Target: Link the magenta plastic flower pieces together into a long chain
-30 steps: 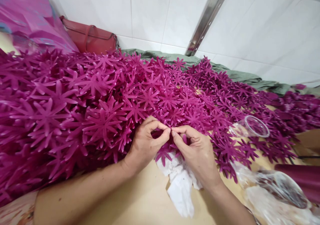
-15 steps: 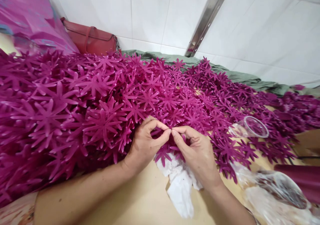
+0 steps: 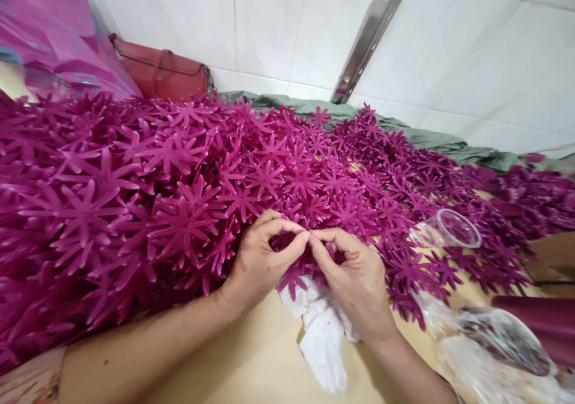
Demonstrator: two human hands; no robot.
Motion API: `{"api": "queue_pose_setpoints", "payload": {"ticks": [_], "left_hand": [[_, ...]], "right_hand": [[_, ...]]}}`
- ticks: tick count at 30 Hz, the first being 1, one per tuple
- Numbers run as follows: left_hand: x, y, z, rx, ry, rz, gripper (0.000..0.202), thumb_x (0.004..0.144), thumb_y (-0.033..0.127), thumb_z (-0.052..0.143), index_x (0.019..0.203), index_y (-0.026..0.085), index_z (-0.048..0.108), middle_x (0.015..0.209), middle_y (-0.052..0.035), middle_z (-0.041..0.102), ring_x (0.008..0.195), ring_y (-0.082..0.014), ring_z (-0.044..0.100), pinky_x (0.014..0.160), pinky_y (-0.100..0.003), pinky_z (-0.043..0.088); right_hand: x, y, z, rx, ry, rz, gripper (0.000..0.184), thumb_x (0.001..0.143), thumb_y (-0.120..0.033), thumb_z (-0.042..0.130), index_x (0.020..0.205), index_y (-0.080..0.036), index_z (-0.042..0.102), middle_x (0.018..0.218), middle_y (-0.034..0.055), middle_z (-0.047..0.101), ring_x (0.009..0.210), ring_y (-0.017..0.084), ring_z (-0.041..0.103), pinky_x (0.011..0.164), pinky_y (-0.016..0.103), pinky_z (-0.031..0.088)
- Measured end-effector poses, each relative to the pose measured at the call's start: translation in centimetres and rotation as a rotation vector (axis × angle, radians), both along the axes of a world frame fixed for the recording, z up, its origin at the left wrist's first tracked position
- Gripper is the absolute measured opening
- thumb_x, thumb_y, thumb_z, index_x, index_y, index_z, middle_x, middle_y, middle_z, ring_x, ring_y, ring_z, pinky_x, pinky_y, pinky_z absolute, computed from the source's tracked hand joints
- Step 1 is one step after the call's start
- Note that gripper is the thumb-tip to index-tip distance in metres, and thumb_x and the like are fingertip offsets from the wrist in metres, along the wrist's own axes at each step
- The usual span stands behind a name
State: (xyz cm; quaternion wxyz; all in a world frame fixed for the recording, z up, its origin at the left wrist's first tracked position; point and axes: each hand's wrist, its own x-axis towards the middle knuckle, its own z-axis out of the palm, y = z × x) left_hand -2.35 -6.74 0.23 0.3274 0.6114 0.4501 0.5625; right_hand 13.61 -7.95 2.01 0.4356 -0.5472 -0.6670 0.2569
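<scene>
My left hand (image 3: pixel 265 254) is closed in a pinch, thumb against forefinger, its tips meeting those of my right hand (image 3: pixel 353 269). My right hand pinches the same way. What lies between the fingertips is too small or hidden to make out. Just beyond and beneath both hands spreads a big heap of magenta star-shaped artificial flower pieces (image 3: pixel 184 227). One such piece (image 3: pixel 293 279) shows below the fingertips, between the hands. Crumpled white tissue (image 3: pixel 324 344) lies on the table under my right hand.
A clear plastic cup (image 3: pixel 449 229) lies tipped over at the right, near a plastic bag (image 3: pixel 480 356). Against the tiled wall (image 3: pixel 269 26) sit a red handbag (image 3: pixel 159 68), green cloth (image 3: pixel 431 137) and a metal strip (image 3: pixel 371 41). Bare tabletop (image 3: pixel 251 356) shows in front.
Both hands keep almost the same place and pinch, with only a very slight shift at the fingertips. The view has tilted a little; the flower heap looks the same.
</scene>
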Motion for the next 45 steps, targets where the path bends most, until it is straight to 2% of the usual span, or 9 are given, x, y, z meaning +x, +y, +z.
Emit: {"api": "queue_pose_setpoints", "payload": {"ticks": [7, 16, 25, 28, 39, 45], "left_hand": [[0.1, 0.1, -0.1, -0.028, -0.022, -0.001, 0.009, 0.088, 0.014, 0.069, 0.083, 0.02, 0.074, 0.083, 0.0001, 0.064, 0.081, -0.013, 0.061, 0.08, -0.027, 0.049], [0.1, 0.2, 0.0, -0.043, 0.002, 0.004, 0.01, 0.088, 0.015, 0.067, 0.081, 0.02, 0.073, 0.08, 0.0003, 0.064, 0.081, -0.0134, 0.06, 0.081, -0.027, 0.048], [0.1, 0.3, 0.1, -0.056, -0.003, 0.017, 0.012, 0.087, 0.014, 0.066, 0.081, 0.021, 0.073, 0.08, 0.0006, 0.067, 0.079, -0.0144, 0.062, 0.082, -0.029, 0.05], [0.1, 0.4, 0.1, -0.059, -0.023, 0.022, 0.013, 0.086, 0.013, 0.066, 0.081, 0.022, 0.073, 0.08, 0.0006, 0.068, 0.079, -0.0147, 0.063, 0.083, -0.03, 0.051], [0.3, 0.6, -0.2, -0.07, -0.073, 0.008, 0.012, 0.085, 0.015, 0.069, 0.084, 0.022, 0.079, 0.082, -0.0008, 0.071, 0.081, -0.0145, 0.065, 0.083, -0.029, 0.053], [0.3, 0.4, 0.0, -0.059, -0.048, 0.009, 0.013, 0.086, 0.014, 0.069, 0.085, 0.023, 0.078, 0.082, -0.0005, 0.071, 0.082, -0.0149, 0.065, 0.083, -0.03, 0.053]], "right_hand": [[-0.3, -0.1, 0.0, 0.154, -0.127, 0.001, 0.009, 0.092, -0.023, 0.068, 0.092, -0.025, 0.077, 0.083, -0.0037, 0.078, 0.073, 0.014, 0.063, 0.077, 0.03, 0.046], [-0.3, -0.1, 0.0, 0.184, -0.179, 0.004, 0.009, 0.094, -0.021, 0.066, 0.092, -0.025, 0.075, 0.08, -0.0046, 0.077, 0.07, 0.014, 0.063, 0.074, 0.03, 0.045], [-0.6, -0.1, 0.1, 0.467, -0.479, 0.049, 0.009, 0.099, -0.015, 0.06, 0.095, -0.019, 0.068, 0.083, 0.0026, 0.078, 0.069, 0.015, 0.068, 0.075, 0.034, 0.039], [-0.7, -0.1, -0.1, 0.493, -0.524, 0.049, 0.01, 0.099, -0.015, 0.059, 0.095, -0.018, 0.068, 0.076, 0.0014, 0.076, 0.065, 0.015, 0.066, 0.073, 0.035, 0.037], [-1.0, 0.0, 0.4, 0.393, -0.385, 0.007, 0.016, 0.097, -0.016, 0.058, 0.087, -0.021, 0.068, 0.072, -0.0019, 0.074, 0.062, 0.014, 0.064, 0.07, 0.031, 0.039], [-0.9, 0.1, 0.2, 0.418, -0.422, 0.01, 0.014, 0.097, -0.015, 0.059, 0.087, -0.021, 0.067, 0.073, -0.0021, 0.074, 0.062, 0.014, 0.063, 0.072, 0.032, 0.038]]}}
